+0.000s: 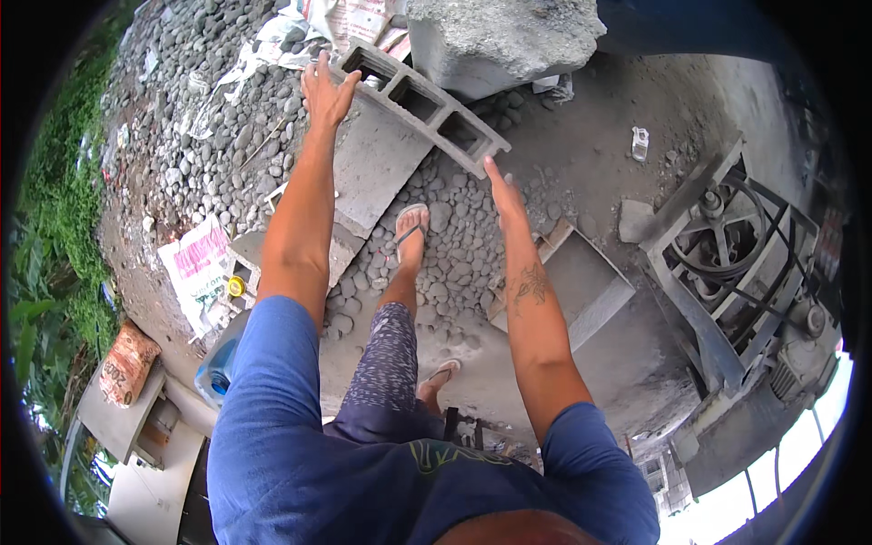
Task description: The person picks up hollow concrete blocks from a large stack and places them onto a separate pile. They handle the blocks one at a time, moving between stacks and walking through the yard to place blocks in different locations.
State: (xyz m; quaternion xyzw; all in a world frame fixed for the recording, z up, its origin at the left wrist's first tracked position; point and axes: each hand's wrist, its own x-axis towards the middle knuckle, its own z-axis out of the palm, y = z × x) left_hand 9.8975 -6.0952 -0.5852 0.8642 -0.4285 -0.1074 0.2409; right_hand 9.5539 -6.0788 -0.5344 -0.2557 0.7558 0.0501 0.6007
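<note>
Shirt (363, 477), grips (328, 96) (506, 194) half-open — both touching block (440, 117)

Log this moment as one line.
left hand: at block's left end | right hand: at its right end | hollow concrete block: slanted between hands | beyond block: rough grey chunk

white sack (198, 272): green lettering | orange sack (129, 361): dark digits | shirt (400, 486): yellowish lettering (unclear)

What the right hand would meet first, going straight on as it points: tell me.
The block: the right hand points at its right end and seems to touch it, though depth is hard to judge here.
</note>
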